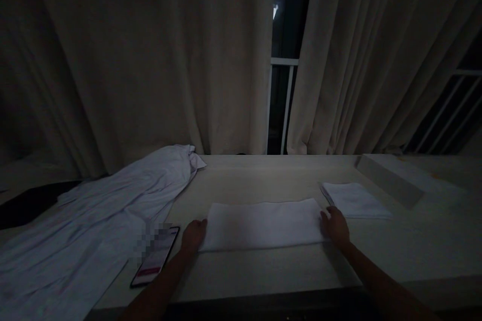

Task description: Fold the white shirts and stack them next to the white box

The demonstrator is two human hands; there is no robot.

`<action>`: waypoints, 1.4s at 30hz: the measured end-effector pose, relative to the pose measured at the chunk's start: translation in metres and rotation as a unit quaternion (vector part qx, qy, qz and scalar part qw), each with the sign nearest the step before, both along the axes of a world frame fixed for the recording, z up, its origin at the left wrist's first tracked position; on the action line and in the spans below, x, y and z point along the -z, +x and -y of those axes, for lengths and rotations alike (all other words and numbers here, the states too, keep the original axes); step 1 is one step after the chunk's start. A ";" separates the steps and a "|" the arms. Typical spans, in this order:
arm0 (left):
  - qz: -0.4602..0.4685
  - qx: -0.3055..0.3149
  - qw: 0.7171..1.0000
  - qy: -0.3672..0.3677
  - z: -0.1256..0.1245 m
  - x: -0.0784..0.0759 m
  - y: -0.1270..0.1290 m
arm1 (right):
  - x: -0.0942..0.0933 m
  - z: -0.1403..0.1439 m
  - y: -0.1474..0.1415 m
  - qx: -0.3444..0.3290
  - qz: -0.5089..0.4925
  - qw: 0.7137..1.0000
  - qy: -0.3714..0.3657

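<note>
A white cloth [265, 225], folded into a long flat strip, lies across the pale table in front of me. My left hand [195, 234] is at its left end, with the fingers closed on the edge. At the other end my right hand [336, 226] pinches the right edge, thumb and fingers bent around it. Just beyond my right hand, a second white cloth [356, 199] lies folded into a flat, roughly square shape. The room is dim, so the fingertips are hard to make out.
A phone [160, 256] with a lit screen lies left of my left forearm. Rumpled pale fabric [124, 200] spreads over the table's left side, beside a dark item [33, 203]. A white box [393, 175] stands at the back right. Beige curtains [226, 60] hang behind the table [263, 273].
</note>
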State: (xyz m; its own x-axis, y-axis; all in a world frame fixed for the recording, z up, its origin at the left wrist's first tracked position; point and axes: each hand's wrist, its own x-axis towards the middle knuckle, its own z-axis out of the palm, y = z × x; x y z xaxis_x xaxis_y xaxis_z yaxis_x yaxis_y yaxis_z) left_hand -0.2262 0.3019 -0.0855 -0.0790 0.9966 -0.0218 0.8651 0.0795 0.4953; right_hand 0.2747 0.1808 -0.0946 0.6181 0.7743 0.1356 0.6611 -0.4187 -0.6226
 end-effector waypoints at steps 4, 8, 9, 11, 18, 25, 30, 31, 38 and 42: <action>-0.028 0.079 0.991 0.104 0.027 -0.005 0.041 | 0.000 -0.008 -0.073 -0.201 0.142 0.967 0.058; -0.099 0.306 0.928 0.187 0.052 0.008 0.113 | 0.015 -0.024 -0.163 -0.356 0.190 0.914 0.035; -0.105 0.321 0.922 0.190 0.056 0.014 0.127 | 0.019 -0.027 -0.178 -0.378 0.199 0.904 0.020; -0.108 0.314 0.925 0.187 0.058 0.028 0.142 | 0.026 -0.030 -0.196 -0.390 0.211 0.896 -0.009; -0.174 0.278 0.917 0.226 0.051 0.061 0.131 | 0.039 -0.028 -0.189 -0.351 0.218 0.910 -0.029; -0.199 0.273 0.914 0.222 0.056 0.057 0.136 | 0.037 -0.027 -0.192 -0.343 0.218 0.913 -0.021; -0.191 0.263 0.931 0.165 0.046 0.052 0.128 | 0.035 -0.024 -0.193 -0.338 0.225 0.913 -0.031; -0.193 0.246 0.938 0.151 0.039 0.051 0.121 | 0.035 -0.024 -0.194 -0.336 0.227 0.913 -0.030; -0.236 0.139 0.955 0.115 -0.008 0.063 0.055 | 0.034 -0.025 -0.195 -0.336 0.232 0.912 -0.034; -0.234 0.130 0.953 0.141 -0.008 0.070 0.051 | 0.035 -0.025 -0.195 -0.336 0.232 0.912 -0.034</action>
